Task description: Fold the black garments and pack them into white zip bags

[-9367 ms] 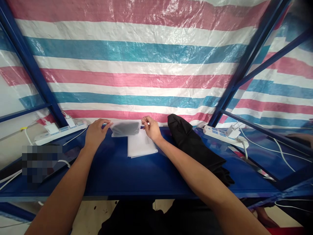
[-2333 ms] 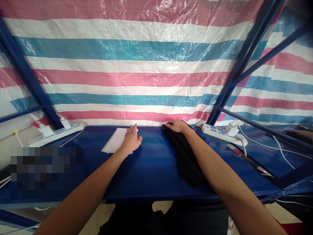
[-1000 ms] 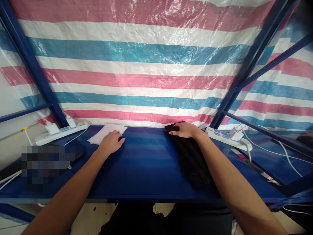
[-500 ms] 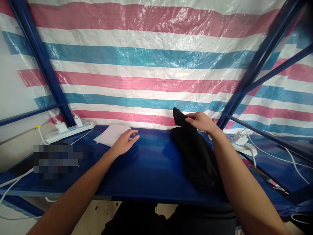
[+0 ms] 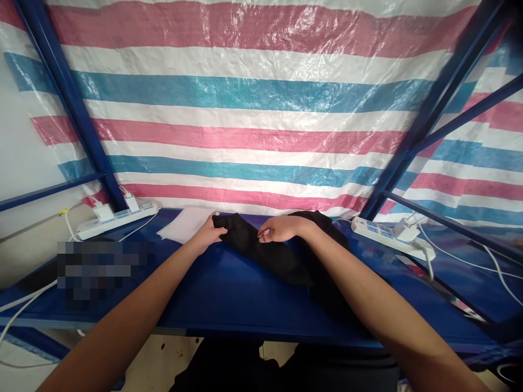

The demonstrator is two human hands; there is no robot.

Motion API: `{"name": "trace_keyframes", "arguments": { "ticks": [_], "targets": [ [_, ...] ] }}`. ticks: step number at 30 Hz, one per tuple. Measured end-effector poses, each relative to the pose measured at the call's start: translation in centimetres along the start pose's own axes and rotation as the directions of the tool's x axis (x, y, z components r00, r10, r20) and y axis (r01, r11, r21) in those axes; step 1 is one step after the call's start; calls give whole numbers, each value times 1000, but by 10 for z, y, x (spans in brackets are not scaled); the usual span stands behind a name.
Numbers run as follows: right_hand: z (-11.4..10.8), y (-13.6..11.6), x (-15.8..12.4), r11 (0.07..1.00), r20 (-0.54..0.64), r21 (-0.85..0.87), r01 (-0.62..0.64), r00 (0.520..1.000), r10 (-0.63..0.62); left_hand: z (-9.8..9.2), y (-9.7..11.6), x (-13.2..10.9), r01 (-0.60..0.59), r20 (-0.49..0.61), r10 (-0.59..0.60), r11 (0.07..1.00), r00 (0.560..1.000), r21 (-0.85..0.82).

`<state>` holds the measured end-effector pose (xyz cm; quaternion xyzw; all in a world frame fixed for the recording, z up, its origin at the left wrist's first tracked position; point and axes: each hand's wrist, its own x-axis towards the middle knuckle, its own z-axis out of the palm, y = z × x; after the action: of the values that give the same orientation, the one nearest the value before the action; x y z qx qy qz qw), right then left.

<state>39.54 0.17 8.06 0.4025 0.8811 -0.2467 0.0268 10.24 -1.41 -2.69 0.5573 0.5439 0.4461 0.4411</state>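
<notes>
Black cloth drawn leftward, end pinched in left hand's grip, right hand's grip curled, hold unclear

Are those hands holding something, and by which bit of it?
The left hand holds the black cloth by its left end. The right hand is over the cloth; whether it grips can't be told.

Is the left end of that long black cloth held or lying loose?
Held: the left hand grips that end of the black cloth, its thumb on the near side.
</notes>
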Motion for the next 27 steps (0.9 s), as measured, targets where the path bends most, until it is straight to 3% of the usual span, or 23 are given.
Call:
{"name": "trace_keyframes", "arguments": {
  "ticks": [3, 6, 8, 10, 11, 13, 17, 20, 22, 25, 27],
  "targets": [
    [8, 10, -4, 969, 150, 188, -158, 980, 131, -2, 0, 19, -38, -33, 44, 985, 998, 169],
    [16, 17, -8, 873, 297, 457, -172, 954, 33, 8, 12, 27, -148, -138, 219, 904, 966, 402],
    [19, 24, -7, 843, 211, 527, -108, 977, -7, 22, 24, 18, -272, -104, 391, 786, 915, 555],
    [23, 35, -2, 887, 31, 453, -91, 996, 86, 37, 34, -6, -400, 55, 475, 668, 878, 627],
    [25, 42, 1, 913, -60, 393, -106, 988, 141, 44, 38, -23, -445, 162, 451, 639, 877, 627],
    [29, 54, 8, 941, -191, 307, -143, 959, 208, 55, 43, -60, -447, 258, 373, 628, 891, 637],
    [34, 69, 16, 955, -262, 266, -133, 943, 204, 56, 41, -115, -379, 239, 298, 636, 924, 672],
    [36, 69, 18, 974, -278, 202, -105, 947, 160, 43, 38, -122, -351, 206, 285, 739, 936, 576],
    [35, 68, 18, 980, -288, 172, -96, 947, 143, 32, 37, -118, -311, 120, 288, 844, 950, 437],
    [33, 63, 15, 986, -328, 143, -90, 935, 133, 13, 32, -115, -156, -171, 160, 987, 972, 38],
    [33, 58, 12, 990, -372, 112, -87, 920, 123, -2, 23, -121, -87, -353, -15, 958, 935, -272]
  ]
}}
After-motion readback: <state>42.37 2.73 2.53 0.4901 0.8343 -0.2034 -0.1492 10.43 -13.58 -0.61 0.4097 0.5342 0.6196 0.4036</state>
